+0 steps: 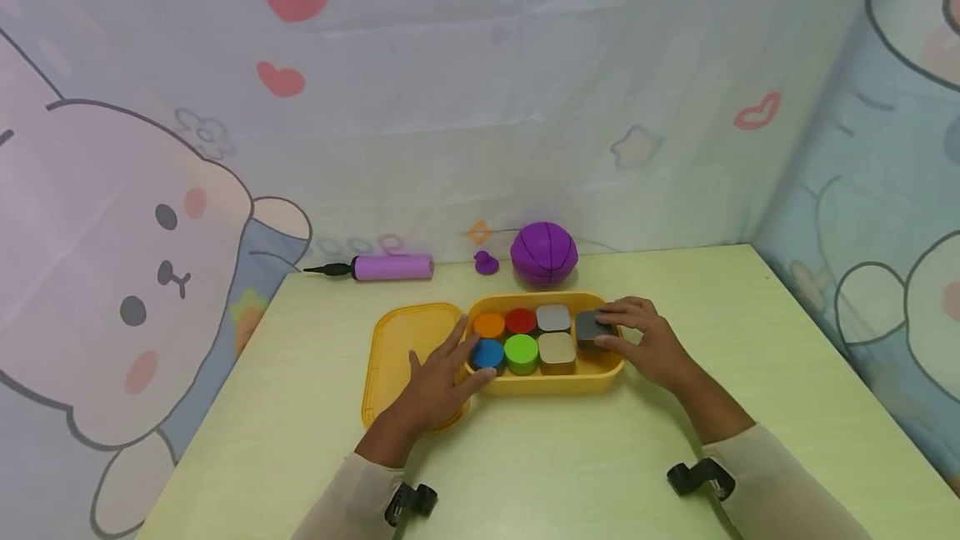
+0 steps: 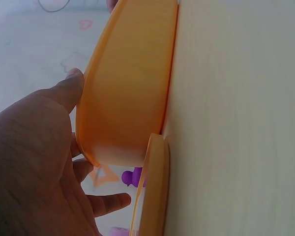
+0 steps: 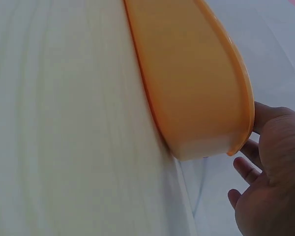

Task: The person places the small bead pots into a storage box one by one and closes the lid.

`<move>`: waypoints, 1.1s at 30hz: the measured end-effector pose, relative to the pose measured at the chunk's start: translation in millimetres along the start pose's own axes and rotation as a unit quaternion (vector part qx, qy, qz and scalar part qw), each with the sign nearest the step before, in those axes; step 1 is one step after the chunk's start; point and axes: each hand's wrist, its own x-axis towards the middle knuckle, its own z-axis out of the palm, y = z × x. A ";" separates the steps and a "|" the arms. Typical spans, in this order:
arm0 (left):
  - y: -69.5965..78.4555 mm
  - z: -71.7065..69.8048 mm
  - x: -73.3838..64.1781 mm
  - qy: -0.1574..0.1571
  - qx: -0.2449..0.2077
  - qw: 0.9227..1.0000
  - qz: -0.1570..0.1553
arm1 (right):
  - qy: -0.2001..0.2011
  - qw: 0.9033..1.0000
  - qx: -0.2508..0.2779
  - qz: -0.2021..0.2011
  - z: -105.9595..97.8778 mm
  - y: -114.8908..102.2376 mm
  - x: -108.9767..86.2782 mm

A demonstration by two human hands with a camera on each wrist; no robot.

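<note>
A yellow oblong box point(image 1: 543, 386) stands on the table with round and square pieces in it. The round ones are orange point(image 1: 489, 325), red point(image 1: 521, 321), blue point(image 1: 487, 354) and green point(image 1: 521, 354); the square ones are white point(image 1: 553, 318), beige point(image 1: 557, 352) and dark grey point(image 1: 588, 330). My right hand point(image 1: 651, 344) reaches over the box's right end and holds the dark grey square piece between thumb and fingers. At the left end, my left hand point(image 1: 437, 386) spreads its fingers and touches the rim. Both wrist views show the box wall point(image 2: 130, 88), hiding the pieces.
A flat yellow lid point(image 1: 401, 357) lies left of the box, partly beneath the left hand. Along the back are a purple pump point(image 1: 393, 267), a small purple duck point(image 1: 486, 262) and a purple ball point(image 1: 543, 254). A patterned cloth point(image 1: 480, 107) hangs behind the table.
</note>
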 end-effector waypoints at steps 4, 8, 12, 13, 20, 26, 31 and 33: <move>-0.1 0.2 0.2 -0.002 -0.002 1.000 0.000 | -0.013 1.000 -0.003 0.020 -0.4 0.4 1.9; 0.8 -0.3 -0.2 0.001 -0.005 1.000 0.002 | -0.027 0.999 -0.002 0.038 -0.9 0.8 3.7; 0.7 -1.0 0.5 0.002 0.000 1.000 0.002 | -0.035 0.998 -0.006 0.051 -0.8 1.2 4.4; 0.8 -1.2 0.6 0.002 0.000 1.000 0.001 | -0.036 0.998 -0.009 0.054 -0.6 1.6 4.4; 0.4 -0.5 0.4 0.000 -0.001 1.000 0.002 | -0.032 0.997 -0.009 0.065 0.1 1.9 2.5; 2.8 -6.2 -2.2 -0.006 0.018 1.000 0.004 | -0.016 0.999 -0.010 0.049 0.3 -4.3 1.8; -0.7 -19.3 -0.2 0.004 0.008 1.000 -0.009 | 0.000 1.000 -0.001 0.024 0.5 -17.7 2.8; -5.9 -25.0 2.0 0.007 0.010 1.000 -0.025 | 0.008 1.000 0.005 0.009 0.5 -23.8 3.3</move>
